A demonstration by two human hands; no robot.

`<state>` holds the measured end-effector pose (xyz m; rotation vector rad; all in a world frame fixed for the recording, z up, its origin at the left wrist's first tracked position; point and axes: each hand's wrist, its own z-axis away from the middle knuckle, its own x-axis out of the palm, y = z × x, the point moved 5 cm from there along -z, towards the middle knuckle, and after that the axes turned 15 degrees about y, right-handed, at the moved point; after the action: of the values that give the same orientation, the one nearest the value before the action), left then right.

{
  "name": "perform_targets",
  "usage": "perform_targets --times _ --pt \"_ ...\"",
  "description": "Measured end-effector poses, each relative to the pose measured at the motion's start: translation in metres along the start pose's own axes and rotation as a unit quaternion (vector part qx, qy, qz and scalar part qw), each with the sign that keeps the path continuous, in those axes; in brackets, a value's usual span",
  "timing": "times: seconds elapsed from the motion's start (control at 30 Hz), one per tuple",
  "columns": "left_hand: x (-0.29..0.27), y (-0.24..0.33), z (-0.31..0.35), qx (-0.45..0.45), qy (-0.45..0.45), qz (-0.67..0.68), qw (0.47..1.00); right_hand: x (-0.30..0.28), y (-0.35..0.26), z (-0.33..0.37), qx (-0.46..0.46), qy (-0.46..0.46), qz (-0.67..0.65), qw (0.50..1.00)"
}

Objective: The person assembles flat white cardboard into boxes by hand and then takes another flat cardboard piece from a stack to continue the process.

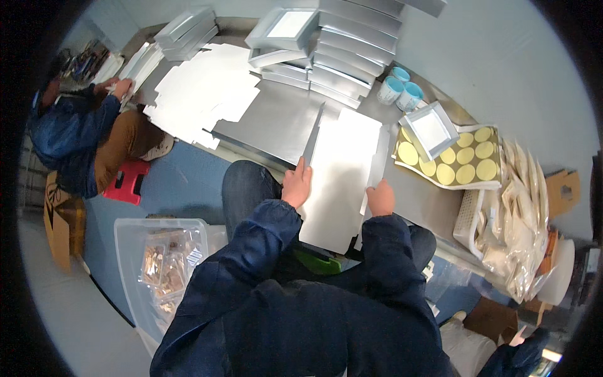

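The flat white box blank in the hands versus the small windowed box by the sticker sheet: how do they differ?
The flat white box blank lies unfolded, held by left hand and right hand; the small windowed box is folded up and untouched. The blank is larger and plain; the box shows a window. Both are pale card on the metal table.

Steel table (276, 122), flat white box blanks (201, 94), stacked grey boxes (352, 50), sticker sheet (468, 164), two cups (399, 90)

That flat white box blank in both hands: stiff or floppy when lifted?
Probably semi-stiff: the blank spans from table edge to lap without obvious sag. Likely folds at its creases, since its left flap already stands up. Looks thin and light, so the left hand and right hand at opposite edges seem sensible.
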<state>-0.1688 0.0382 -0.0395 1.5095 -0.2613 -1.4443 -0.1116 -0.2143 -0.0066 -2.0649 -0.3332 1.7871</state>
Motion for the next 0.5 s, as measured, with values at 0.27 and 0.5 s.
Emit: perform_targets --times 0.27,0.5 --pt "-0.020 0.034 0.009 0.096 0.031 0.121 0.987 -0.003 0.002 0.000 0.023 -0.001 0.027 0.999" --pt "-0.005 0.039 0.014 0.018 -0.198 0.290 0.936 0.001 0.004 -0.003 -0.004 -0.003 0.036 0.999"
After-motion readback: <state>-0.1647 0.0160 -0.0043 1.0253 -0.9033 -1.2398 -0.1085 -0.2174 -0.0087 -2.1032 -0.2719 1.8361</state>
